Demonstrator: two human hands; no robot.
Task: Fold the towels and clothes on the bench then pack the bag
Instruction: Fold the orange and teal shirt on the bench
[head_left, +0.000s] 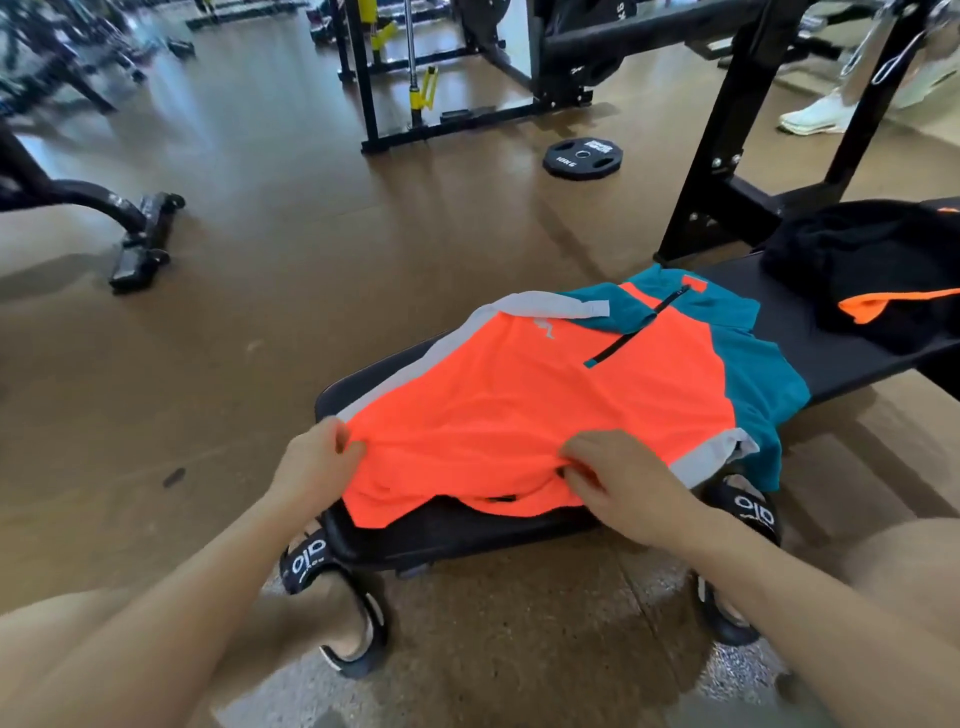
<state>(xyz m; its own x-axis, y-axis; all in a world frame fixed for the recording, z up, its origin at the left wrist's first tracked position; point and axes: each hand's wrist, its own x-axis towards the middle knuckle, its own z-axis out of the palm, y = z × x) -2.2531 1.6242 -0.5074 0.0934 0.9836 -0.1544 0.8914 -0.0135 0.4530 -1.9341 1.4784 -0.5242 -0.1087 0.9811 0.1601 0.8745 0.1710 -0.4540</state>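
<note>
Gym floor, brown, with one black padded counter (810, 332) running away from the viewer. One orange-and-teal shirt (540, 395) lies flat on the counter's near end; one black garment (872, 270) sits at the far end. Left hand (317, 462) and right hand (623, 483) each pinch the shirt's near hem, grip closed on fabric. One weight plate (583, 157) lies on the floor beyond the counter.

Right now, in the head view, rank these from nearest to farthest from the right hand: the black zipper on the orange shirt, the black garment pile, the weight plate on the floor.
From the right hand:
1. Black zipper, just beyond the hand, on the orange shirt's chest.
2. Black garment pile, at the bench's far right end.
3. Weight plate, on the floor past the bench.
</note>
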